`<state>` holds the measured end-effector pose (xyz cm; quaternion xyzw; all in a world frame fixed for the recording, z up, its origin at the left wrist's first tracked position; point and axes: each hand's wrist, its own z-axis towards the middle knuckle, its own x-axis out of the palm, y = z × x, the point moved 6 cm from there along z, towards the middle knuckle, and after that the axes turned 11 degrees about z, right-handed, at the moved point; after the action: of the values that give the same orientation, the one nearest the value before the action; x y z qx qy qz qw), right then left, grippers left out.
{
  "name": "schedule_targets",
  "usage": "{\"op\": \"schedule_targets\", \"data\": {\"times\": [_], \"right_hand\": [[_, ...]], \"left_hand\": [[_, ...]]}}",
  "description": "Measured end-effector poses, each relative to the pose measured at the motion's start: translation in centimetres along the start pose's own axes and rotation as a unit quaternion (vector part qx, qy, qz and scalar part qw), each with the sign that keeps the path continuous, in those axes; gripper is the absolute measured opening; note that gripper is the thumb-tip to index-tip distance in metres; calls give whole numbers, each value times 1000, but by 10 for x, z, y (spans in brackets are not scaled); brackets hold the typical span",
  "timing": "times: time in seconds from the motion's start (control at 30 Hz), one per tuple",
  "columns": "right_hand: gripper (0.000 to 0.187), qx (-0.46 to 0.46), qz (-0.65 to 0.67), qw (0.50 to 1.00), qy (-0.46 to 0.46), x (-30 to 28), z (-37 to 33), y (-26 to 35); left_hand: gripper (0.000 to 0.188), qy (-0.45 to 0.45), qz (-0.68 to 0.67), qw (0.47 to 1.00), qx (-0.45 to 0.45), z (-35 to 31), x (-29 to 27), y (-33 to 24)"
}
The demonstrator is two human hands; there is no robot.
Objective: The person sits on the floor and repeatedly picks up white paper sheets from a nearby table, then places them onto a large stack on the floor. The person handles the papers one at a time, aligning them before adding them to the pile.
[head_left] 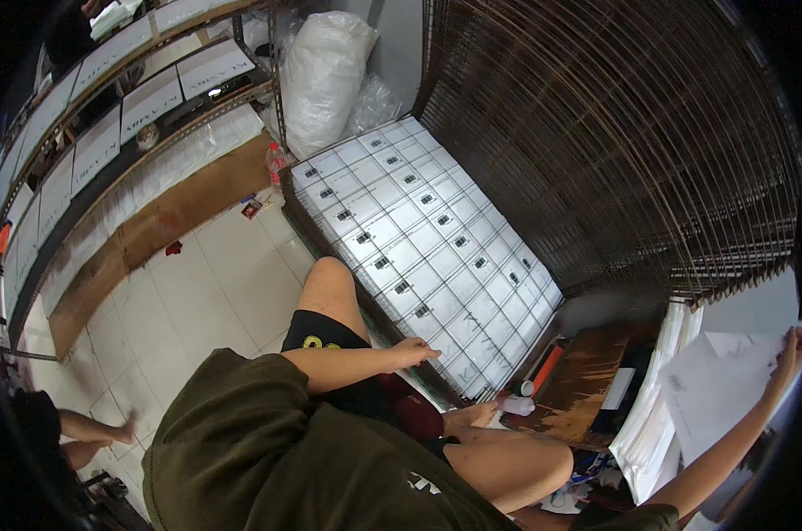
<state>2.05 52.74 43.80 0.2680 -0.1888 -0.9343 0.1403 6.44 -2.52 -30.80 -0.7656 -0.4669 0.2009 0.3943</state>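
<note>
My left hand [411, 352] is at the near edge of a printed white sheet [401, 199]. Its fingers are drawn together, and whatever may be in them is too small to make out. That sheet lies on a flat wire shelf of a drying rack and carries rows of small black marks, with wire lines crossing it. Out at the far right, my right hand [790, 350] grips the upper corner of another white sheet [715, 389], which hangs down beside a stack of white sheets [653, 407].
Many raised wire shelves [613, 133] of the rack lean up at the right. A worn wooden board [582, 380] and a small cup [526, 388] are near my knee. A long shelf with printed sheets [95, 159] curves along the left. Another person's leg [91, 429] shows at lower left.
</note>
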Motion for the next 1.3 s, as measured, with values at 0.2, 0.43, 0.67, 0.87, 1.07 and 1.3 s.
{"op": "schedule_targets", "data": {"times": [0.2, 0.43, 0.67, 0.87, 1.07, 1.3], "right_hand": [[52, 6, 158, 951, 265, 169, -68, 104], [63, 41, 224, 864, 449, 321, -192, 259], [59, -57, 198, 646, 735, 456, -315, 373], [64, -75, 302, 537, 784, 618, -365, 410], [67, 228, 439, 679, 543, 776, -372, 290], [76, 385, 589, 579, 411, 915, -511, 189]], "left_hand": [[56, 46, 196, 978, 57, -9, -2, -1], [68, 340, 529, 760, 165, -20, 52, 31], [63, 459, 505, 722, 111, 42, 67, 65], [64, 484, 488, 668, 285, 43, 80, 21], [47, 361, 547, 716, 241, 50, 28, -45], [50, 422, 514, 690, 286, 53, 33, -58]]}}
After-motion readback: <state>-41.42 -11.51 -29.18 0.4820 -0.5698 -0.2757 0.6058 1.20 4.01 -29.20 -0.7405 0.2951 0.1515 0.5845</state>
